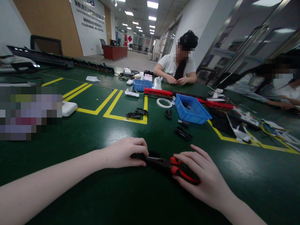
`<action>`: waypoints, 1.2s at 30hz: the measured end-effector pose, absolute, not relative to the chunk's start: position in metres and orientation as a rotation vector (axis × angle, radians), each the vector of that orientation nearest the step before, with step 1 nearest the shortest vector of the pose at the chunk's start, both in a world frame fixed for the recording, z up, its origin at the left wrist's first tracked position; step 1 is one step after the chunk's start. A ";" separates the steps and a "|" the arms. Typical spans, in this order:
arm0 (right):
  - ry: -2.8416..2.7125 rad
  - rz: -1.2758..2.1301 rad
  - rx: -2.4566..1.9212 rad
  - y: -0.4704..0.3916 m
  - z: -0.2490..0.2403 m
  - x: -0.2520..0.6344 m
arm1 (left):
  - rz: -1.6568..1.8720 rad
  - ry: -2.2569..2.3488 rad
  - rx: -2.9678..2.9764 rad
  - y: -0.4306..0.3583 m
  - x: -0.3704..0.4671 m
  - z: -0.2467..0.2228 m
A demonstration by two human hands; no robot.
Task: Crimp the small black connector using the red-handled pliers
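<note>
Red and black are seen on the handles of the pliers (185, 175). The dark green tabletop (82, 187) is marked with yellow stripes (125, 118). Both bins, the small one (142, 85) and the larger one (192, 109), are coloured blue. White is shown by the ring (164, 99), and bright red by the strip (158, 92).

I count two blue plastic bins (193, 116), five loose black parts (184, 133), one white ring (164, 106), one white animal figurine (157, 83), one pair of pliers (173, 167).
</note>
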State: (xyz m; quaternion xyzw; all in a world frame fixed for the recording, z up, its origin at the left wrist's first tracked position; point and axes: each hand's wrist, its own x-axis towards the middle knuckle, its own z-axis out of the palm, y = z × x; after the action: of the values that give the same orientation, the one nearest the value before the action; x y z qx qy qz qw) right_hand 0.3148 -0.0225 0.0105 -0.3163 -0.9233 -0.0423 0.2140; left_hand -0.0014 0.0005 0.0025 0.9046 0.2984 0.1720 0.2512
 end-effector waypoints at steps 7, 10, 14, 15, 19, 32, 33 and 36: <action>-2.565 -0.076 -0.880 -0.023 0.009 0.314 | 0.471 0.817 2.468 0.000 -0.001 0.003; -2.567 -0.056 -0.890 -0.023 0.008 0.314 | 0.477 0.818 2.475 0.000 -0.001 0.002; -2.581 -0.042 -0.883 -0.024 0.008 0.314 | 0.478 0.812 2.471 0.000 -0.001 0.000; -2.586 -0.038 -0.885 -0.024 0.008 0.314 | 0.481 0.810 2.473 0.000 -0.001 0.000; -2.594 -0.020 -0.905 -0.023 0.007 0.314 | 0.486 0.804 2.483 0.001 -0.001 -0.001; -2.549 0.079 -0.936 -0.026 0.009 0.313 | 0.480 0.810 2.511 0.001 -0.001 -0.002; -2.551 0.069 -0.928 -0.026 0.010 0.313 | 0.479 0.812 2.509 0.000 -0.001 -0.002; -2.562 0.029 -0.901 -0.024 0.013 0.314 | 0.491 0.810 2.516 0.000 -0.001 -0.001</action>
State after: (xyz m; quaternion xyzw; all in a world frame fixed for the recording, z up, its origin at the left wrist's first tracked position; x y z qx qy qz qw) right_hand 0.3139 -0.0241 0.0128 -0.3242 -0.9221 0.0106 0.2112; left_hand -0.0012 0.0002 -0.0014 0.9120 0.2936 0.1779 0.2247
